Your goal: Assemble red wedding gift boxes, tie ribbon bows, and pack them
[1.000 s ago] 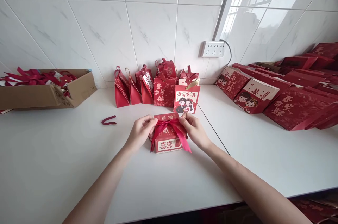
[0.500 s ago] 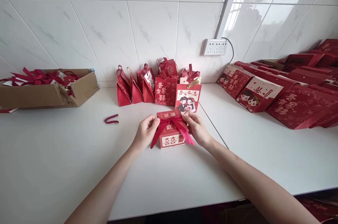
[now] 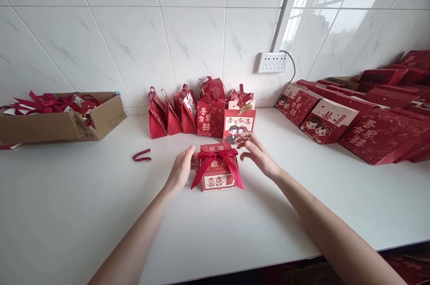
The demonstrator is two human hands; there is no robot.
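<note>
A small red gift box (image 3: 219,181) with gold and white lettering stands upright on the white table, close in front of me. Across its top sits a crimson ribbon bow (image 3: 217,155), both tails hanging down the front. My left hand (image 3: 181,167) is cupped against the box's left side, steadying it; its fingertips are partly hidden behind the ribbon. Just off the box's upper right, my right hand (image 3: 257,153) is open, fingers apart and holding nothing. A dark red strap (image 3: 141,155), bent into a loop, lies on the table to the left.
Finished-looking red gift boxes (image 3: 210,119) stand in a group behind, by the tiled wall. A cardboard box (image 3: 47,128) of ribbons and straps is at the left. Many red boxes (image 3: 379,135) are stacked at the right, below a power strip (image 3: 271,62).
Both hands have let go of the ribbon bow, whose loops now lie spread out. My right hand has moved away to the right and opened; my left has shifted to the box's side.
</note>
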